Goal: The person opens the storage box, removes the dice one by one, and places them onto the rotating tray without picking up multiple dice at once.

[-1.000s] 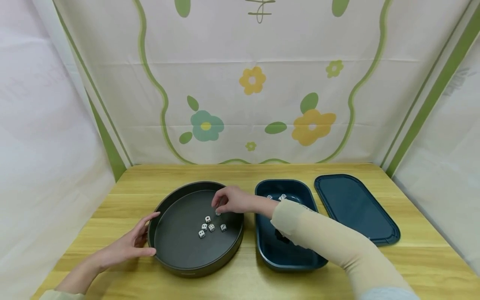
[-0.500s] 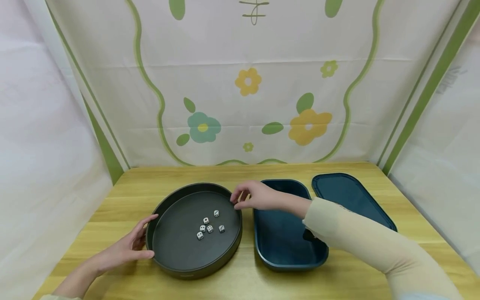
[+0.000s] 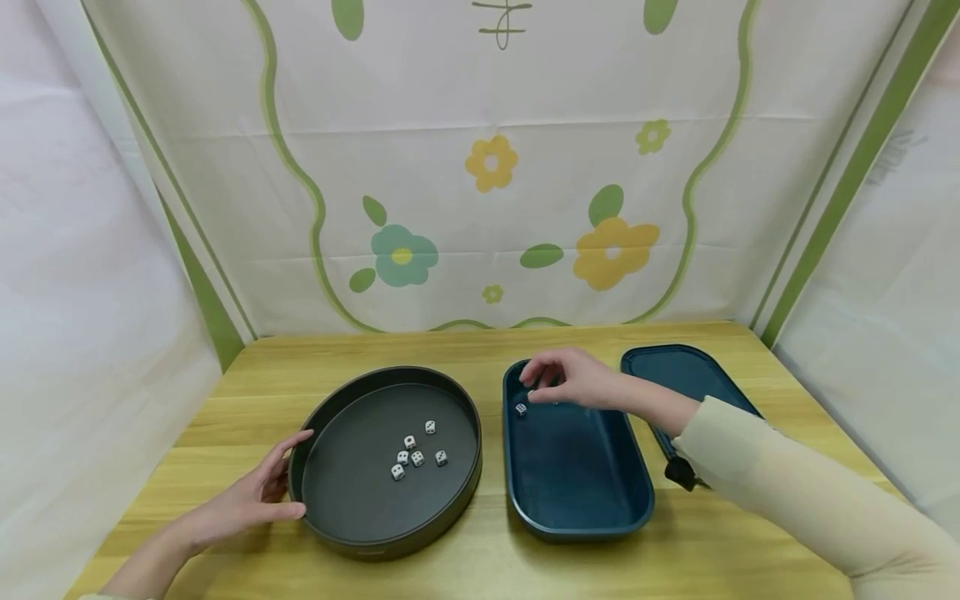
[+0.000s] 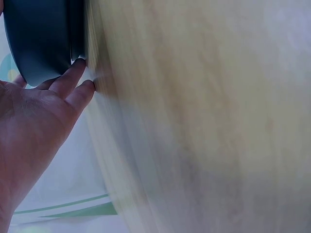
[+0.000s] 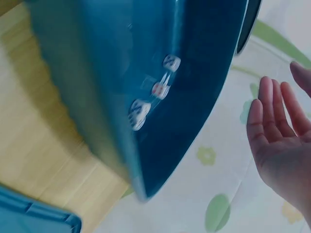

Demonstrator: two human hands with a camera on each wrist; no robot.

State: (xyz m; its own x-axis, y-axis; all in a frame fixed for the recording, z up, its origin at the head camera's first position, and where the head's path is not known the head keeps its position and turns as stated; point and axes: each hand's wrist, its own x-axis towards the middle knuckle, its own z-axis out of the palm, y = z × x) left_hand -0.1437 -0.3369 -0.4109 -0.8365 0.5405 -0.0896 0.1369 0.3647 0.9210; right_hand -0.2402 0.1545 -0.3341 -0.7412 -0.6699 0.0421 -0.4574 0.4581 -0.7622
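In the head view, the left hand [image 3: 243, 504] rests against the left side of a round dark baking pan [image 3: 330, 467], fingers and thumb spread along its outer wall. Several white dice [image 3: 417, 458] lie inside the pan. The right hand [image 3: 577, 379] hovers over the far end of a deep blue rectangular box [image 3: 577, 483]. Its fingers bend loosely, and the right wrist view shows the hand [image 5: 282, 131] relaxed with nothing in it. A die [image 3: 521, 409] lies below the fingertips; other dice [image 5: 160, 90] beside it are partly hidden in the head view.
A flat blue lid [image 3: 675, 371] lies on the wooden table [image 3: 540, 575] to the right of the box, partly covered by the right arm. A small black object [image 3: 680, 473] hangs under the right wrist. Behind the table rises a white flowered cloth [image 3: 450, 192].
The right hand has left the pan, leaving a die there, and moved right to above the blue box. The left hand stays on the pan. The view has shifted slightly.
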